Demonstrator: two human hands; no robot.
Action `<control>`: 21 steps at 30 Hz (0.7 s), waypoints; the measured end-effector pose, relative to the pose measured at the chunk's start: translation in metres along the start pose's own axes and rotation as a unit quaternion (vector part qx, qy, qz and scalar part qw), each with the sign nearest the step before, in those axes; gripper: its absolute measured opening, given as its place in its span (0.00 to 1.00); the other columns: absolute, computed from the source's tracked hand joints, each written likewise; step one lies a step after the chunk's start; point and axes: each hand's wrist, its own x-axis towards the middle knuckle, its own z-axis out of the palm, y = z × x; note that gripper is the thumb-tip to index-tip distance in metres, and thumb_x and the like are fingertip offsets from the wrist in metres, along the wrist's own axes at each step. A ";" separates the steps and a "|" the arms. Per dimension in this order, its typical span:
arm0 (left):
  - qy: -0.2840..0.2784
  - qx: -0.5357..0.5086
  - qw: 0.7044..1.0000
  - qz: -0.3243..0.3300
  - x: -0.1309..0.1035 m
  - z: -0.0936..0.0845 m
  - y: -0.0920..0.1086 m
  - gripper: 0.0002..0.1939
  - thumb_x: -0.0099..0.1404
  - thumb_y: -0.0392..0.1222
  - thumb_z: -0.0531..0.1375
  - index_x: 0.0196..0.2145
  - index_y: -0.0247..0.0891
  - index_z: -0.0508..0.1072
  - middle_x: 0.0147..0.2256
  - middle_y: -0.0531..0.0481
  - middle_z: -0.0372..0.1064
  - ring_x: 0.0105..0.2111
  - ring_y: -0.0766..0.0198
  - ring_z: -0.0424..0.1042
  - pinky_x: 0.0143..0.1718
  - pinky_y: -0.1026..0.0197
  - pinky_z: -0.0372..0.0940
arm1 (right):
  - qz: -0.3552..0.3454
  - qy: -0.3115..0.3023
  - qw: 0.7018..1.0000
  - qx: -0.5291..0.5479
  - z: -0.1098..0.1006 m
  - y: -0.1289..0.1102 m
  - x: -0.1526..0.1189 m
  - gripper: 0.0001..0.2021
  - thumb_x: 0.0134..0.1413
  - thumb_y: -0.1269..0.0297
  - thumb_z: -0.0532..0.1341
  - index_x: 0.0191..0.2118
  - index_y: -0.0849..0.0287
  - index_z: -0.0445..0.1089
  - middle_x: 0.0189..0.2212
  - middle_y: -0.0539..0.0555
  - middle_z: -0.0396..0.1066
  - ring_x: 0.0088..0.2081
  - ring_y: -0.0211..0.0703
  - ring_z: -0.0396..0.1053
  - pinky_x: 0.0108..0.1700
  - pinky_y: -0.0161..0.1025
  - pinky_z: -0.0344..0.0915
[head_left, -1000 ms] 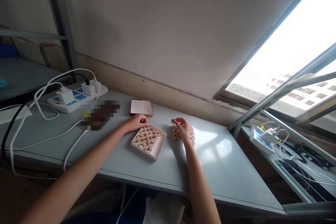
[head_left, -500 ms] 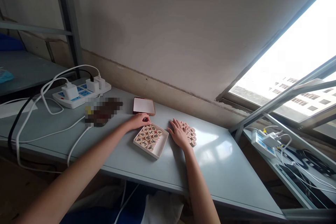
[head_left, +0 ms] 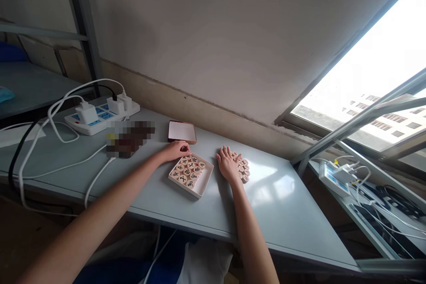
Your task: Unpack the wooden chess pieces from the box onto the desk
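A shallow white cardboard box (head_left: 206,179) sits on the desk in front of me, with several round wooden Chinese chess pieces (head_left: 188,171) inside, marked in black. The pieces fill its left part; bare bottom shows along the right. My left hand (head_left: 177,150) has its fingers curled on the box's far left corner, gripping the rim. To the right of the box, my right hand (head_left: 227,164) lies flat with fingers spread, against the left side of a cluster of loose Chinese chess pieces (head_left: 244,168). Some of that cluster is hidden under the hand.
The box lid (head_left: 182,132) lies inside up near the wall. A white power strip (head_left: 96,120) with plugged-in adapters and looping cables (head_left: 49,117) occupies the left, beside a pixelated dark object (head_left: 129,139). A metal bed frame (head_left: 362,117) and window stand at right.
My right hand has shifted slightly to the right over the loose pieces, its fingers a little more forward. The left hand stays at the box's corner.
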 end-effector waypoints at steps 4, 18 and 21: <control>0.000 0.003 1.000 -0.002 0.000 0.000 0.002 0.17 0.55 0.54 0.57 0.29 0.36 0.71 0.32 0.47 0.70 0.32 0.59 0.67 0.31 0.62 0.59 | 0.000 0.032 0.998 0.047 -0.008 -0.005 -0.004 0.23 0.62 0.57 0.44 0.60 0.59 0.51 0.62 0.60 0.44 0.63 0.52 0.38 0.57 0.66 0.21; 0.000 -0.010 1.000 0.005 0.004 0.002 -0.003 0.17 0.55 0.55 0.56 0.28 0.37 0.71 0.32 0.47 0.70 0.31 0.60 0.66 0.32 0.60 0.60 | -0.266 -0.142 0.926 0.227 -0.059 -0.055 -0.044 0.06 0.46 0.64 0.64 0.34 0.53 0.70 0.33 0.47 0.70 0.36 0.39 0.66 0.45 0.40 0.56; -0.004 -0.010 1.000 0.003 0.004 0.001 -0.003 0.18 0.55 0.55 0.56 0.28 0.37 0.72 0.31 0.47 0.70 0.30 0.60 0.66 0.32 0.61 0.60 | -0.254 -0.131 0.931 0.229 -0.057 -0.053 -0.044 0.09 0.46 0.65 0.64 0.37 0.53 0.69 0.36 0.49 0.69 0.35 0.38 0.66 0.42 0.38 0.59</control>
